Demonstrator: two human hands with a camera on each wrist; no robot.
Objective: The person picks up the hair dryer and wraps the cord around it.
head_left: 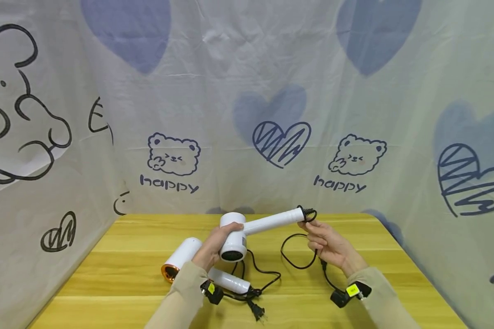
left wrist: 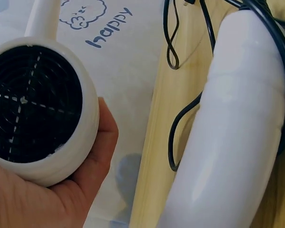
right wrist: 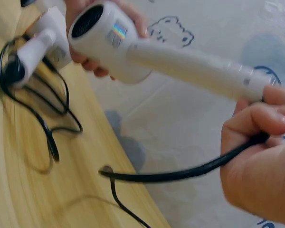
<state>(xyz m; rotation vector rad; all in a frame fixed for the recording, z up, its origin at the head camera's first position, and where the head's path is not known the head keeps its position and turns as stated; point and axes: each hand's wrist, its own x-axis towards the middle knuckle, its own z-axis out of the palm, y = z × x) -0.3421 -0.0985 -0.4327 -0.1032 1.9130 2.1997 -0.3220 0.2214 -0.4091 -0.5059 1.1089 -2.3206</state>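
A white hair dryer (head_left: 271,222) is held up over the table, its handle stretching to the right. My left hand (head_left: 214,244) grips its round head, the thumb lying near the base of the handle. In the left wrist view the dark round grille (left wrist: 35,102) of that head shows, with fingers wrapped behind it. My right hand (head_left: 331,244) is at the handle's far end, pinching the black cord (right wrist: 180,176) where it leaves the handle. Some of this cord is looped around the handle end. The right wrist view shows the cord running out from between the curled fingers.
A second white hair dryer (head_left: 189,249) with a copper-coloured rim lies on the wooden table (head_left: 119,256), left of centre. Its black cord (head_left: 271,274) winds beside it, and a two-pin plug (head_left: 256,310) lies near the front. A printed cloth (head_left: 230,183) hangs behind the table.
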